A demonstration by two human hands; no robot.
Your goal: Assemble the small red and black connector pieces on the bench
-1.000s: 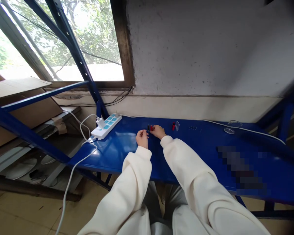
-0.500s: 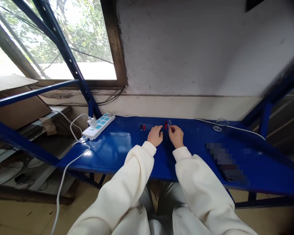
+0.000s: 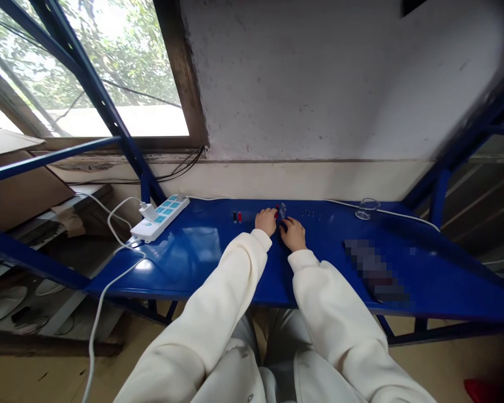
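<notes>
Item 1, far left: white power strip (image 3: pixel 162 217) with blue sockets, lying at the nine-o'clock end of the desk (image 3: pixel 201 257). We judge it sits there so its white cord (image 3: pixel 109 263) can drop off the edge toward the floor.

Item 2: black-and-red pair (image 3: pixel 237 216) of small pieces, side by side at nine o'clock from the hands, untouched.

Item 3: left hand (image 3: pixel 265 221), palm down, fingers curled toward twelve o'clock at a small red piece (image 3: pixel 276 213). We cannot tell whether they grip it or only touch it.

Item 4: clear piece (image 3: pixel 282 210), just beside the red one at its three o'clock, near the desk's back edge. Both seem to stand on end, long axis rising from the desk, though they are too small for us to be sure.

Item 5: right hand (image 3: pixel 293 234), fingers bent and reaching to eleven o'clock toward the clear piece; we cannot tell if they hold anything. We judge the hands sit close together because the pieces are tiny.

Item 6: row of dark dots (image 3: pixel 308 213), at two o'clock from the right hand.

Item 7: clear rings (image 3: pixel 363 208) beside a white wire (image 3: pixel 403 215), well apart at three o'clock.
</notes>
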